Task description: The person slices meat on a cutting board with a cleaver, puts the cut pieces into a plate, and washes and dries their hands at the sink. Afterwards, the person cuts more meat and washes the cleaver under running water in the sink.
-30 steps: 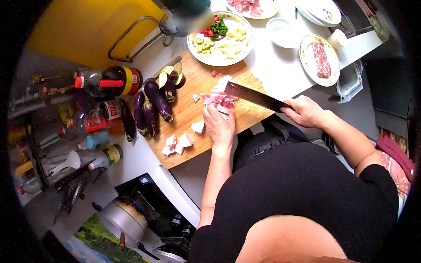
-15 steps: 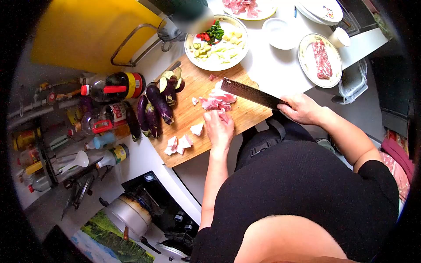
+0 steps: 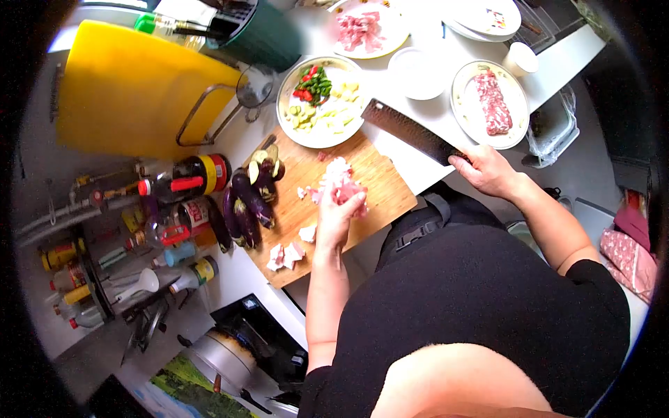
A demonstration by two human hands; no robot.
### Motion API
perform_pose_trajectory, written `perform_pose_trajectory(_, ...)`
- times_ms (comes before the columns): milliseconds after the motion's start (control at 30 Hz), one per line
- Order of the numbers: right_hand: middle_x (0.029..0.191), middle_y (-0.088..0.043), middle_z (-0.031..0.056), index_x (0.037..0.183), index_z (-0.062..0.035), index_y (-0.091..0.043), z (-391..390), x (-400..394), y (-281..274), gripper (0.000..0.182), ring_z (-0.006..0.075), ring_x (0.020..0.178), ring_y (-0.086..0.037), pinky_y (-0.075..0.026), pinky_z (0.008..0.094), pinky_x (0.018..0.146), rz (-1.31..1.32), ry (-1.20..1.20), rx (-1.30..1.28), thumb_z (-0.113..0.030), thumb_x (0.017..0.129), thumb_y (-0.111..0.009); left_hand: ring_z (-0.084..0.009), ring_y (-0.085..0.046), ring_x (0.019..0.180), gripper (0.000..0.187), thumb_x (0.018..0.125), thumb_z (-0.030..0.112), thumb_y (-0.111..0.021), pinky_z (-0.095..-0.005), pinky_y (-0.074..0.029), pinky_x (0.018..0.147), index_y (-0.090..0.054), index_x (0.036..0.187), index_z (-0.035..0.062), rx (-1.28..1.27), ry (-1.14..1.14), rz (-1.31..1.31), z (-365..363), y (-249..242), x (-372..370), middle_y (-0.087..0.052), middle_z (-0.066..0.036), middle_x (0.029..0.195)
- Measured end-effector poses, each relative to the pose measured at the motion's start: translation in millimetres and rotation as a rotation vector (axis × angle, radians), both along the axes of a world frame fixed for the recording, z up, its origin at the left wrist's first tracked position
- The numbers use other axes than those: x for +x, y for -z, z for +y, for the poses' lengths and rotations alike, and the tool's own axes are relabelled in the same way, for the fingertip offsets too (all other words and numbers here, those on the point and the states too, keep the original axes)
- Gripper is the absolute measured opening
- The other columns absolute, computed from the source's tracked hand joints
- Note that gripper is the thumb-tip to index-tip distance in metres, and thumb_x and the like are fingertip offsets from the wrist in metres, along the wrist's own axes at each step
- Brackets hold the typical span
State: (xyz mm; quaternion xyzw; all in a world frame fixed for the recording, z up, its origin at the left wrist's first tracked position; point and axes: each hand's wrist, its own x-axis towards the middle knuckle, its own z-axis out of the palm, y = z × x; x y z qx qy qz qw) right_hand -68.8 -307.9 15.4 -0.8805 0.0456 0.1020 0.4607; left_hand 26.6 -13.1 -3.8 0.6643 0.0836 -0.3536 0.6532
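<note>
My right hand (image 3: 489, 174) is wrapped round the handle of a dark-bladed cleaver (image 3: 411, 132), raised to the right of the wooden cutting board (image 3: 380, 184). Over the board, my left hand (image 3: 334, 221) pinches pink raw meat (image 3: 354, 189) between thumb and fingers. Pale, fatty meat pieces (image 3: 339, 169) lie just beyond its fingertips. Nearer the board's left front corner sit white fat chunks (image 3: 286, 256). Purple eggplants (image 3: 252, 198), some with cut ends showing, are heaped along the board's left edge.
Behind the board stands a plate (image 3: 286, 115) of chopped vegetables. Farther back are a plate of sliced meat (image 3: 359, 33), a white bowl (image 3: 418, 73) and a plate with a meat slab (image 3: 493, 104). Sauce bottles (image 3: 198, 174) line the left side; a pot (image 3: 226, 359) sits on the stove.
My left hand has lifted and gathered pink meat from the board into its fingers. My right hand has drawn the cleaver right, away from the meat. The view has shifted.
</note>
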Motion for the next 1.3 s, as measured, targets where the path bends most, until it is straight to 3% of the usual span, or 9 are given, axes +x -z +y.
perform_pose_trajectory(67,0.072,-0.060,0.0195,0.093,0.0022,-0.056,-9,-3,-2,0.019,0.0315,0.067,-0.061,-0.047,0.0384,0.061,0.039,0.085,0.023,-0.016,0.087,-0.053,-0.0113,-0.055,0.057,0.035,0.078,0.004,-0.067,-0.0237,-0.046,0.051,-0.050,0.108,0.0052,-0.050,0.075,-0.059,-31,-4,30,-0.061,-0.006,0.083)
perform_pose_trajectory(133,0.063,-0.058,0.0150,0.098,0.0033,-0.056,-15,-9,-1,0.021,0.0240,0.059,-0.059,-0.046,0.0358,0.059,-0.288,0.293,0.065,-0.016,0.089,-0.053,-0.0097,-0.052,0.056,0.030,0.078,0.003,-0.066,-0.0233,-0.045,0.051,-0.050,0.104,0.0036,-0.052,0.232,-0.191,-74,-11,72,-0.059,-0.004,0.081)
perform_pose_trajectory(300,0.052,-0.045,-0.0052,0.095,-0.0005,-0.056,-33,-23,-10,0.020,0.0029,0.041,-0.039,-0.031,0.0212,0.037,-0.045,0.524,0.486,-0.018,0.095,-0.046,-0.0161,-0.061,0.075,0.019,0.081,0.001,-0.060,-0.0274,-0.055,0.067,-0.055,0.100,-0.0008,-0.147,0.081,-0.121,-184,-22,161,-0.061,-0.010,0.090)
perform_pose_trajectory(400,0.051,-0.044,-0.0025,0.084,-0.0050,-0.050,-39,-23,-15,0.023,0.0058,0.039,-0.042,-0.036,0.0208,0.037,-0.038,0.542,0.519,-0.024,0.096,-0.046,-0.0176,-0.060,0.086,0.019,0.087,0.005,-0.055,-0.0335,-0.055,0.077,-0.055,0.105,-0.0016,-0.132,0.103,-0.170,-210,-32,194,-0.061,-0.010,0.096)
perform_pose_trajectory(600,0.054,-0.046,-0.0042,0.097,0.0000,-0.056,-44,-8,-9,0.021,0.0036,0.043,-0.040,-0.032,0.0219,0.039,0.017,0.495,0.552,-0.019,0.095,-0.048,-0.0210,-0.055,0.099,0.037,0.089,0.017,-0.058,-0.0360,-0.049,0.085,-0.049,0.118,-0.0041,-0.073,0.014,-0.480,-145,-59,174,-0.055,-0.012,0.111)
perform_pose_trajectory(733,0.056,-0.051,0.0085,0.090,0.0026,-0.058,-34,15,-10,0.018,0.0161,0.053,-0.048,-0.041,0.0334,0.052,-0.119,0.175,0.277,-0.014,0.089,-0.052,-0.0121,-0.055,0.083,0.023,0.089,0.016,-0.057,-0.0250,-0.046,0.074,-0.059,0.107,0.0006,0.175,-0.186,-0.723,-37,-50,121,-0.060,-0.005,0.096)
perform_pose_trajectory(867,0.059,-0.054,0.0185,0.081,-0.0020,-0.054,-6,40,-3,0.013,0.0358,0.056,-0.056,-0.044,0.0420,0.054,-0.128,-0.177,0.066,-0.014,0.084,-0.056,-0.0137,-0.056,0.088,0.019,0.086,0.012,-0.060,-0.0278,-0.044,0.080,-0.061,0.101,0.0006,0.618,-0.235,-0.696,42,-9,41,-0.062,-0.005,0.096)
perform_pose_trajectory(1067,0.058,-0.056,0.0187,0.079,-0.0029,-0.055,26,52,4,0.016,0.0385,0.057,-0.058,-0.047,0.0471,0.056,-0.042,-0.374,-0.207,-0.018,0.084,-0.052,-0.0376,-0.028,0.128,0.067,0.071,0.017,-0.072,-0.0455,-0.026,0.106,-0.043,0.131,0.0100,0.889,0.226,-1.068,17,26,-17,-0.038,-0.014,0.137)
perform_pose_trajectory(1300,0.059,-0.056,0.0192,0.079,-0.0030,-0.055,41,36,7,0.017,0.0385,0.058,-0.058,-0.048,0.0466,0.057,0.000,-0.361,-0.294,-0.019,0.083,-0.053,-0.0358,-0.028,0.128,0.091,0.064,0.037,-0.078,-0.0484,-0.021,0.106,-0.031,0.136,0.0060,1.065,0.138,-0.933,9,46,-16,-0.040,-0.016,0.131)
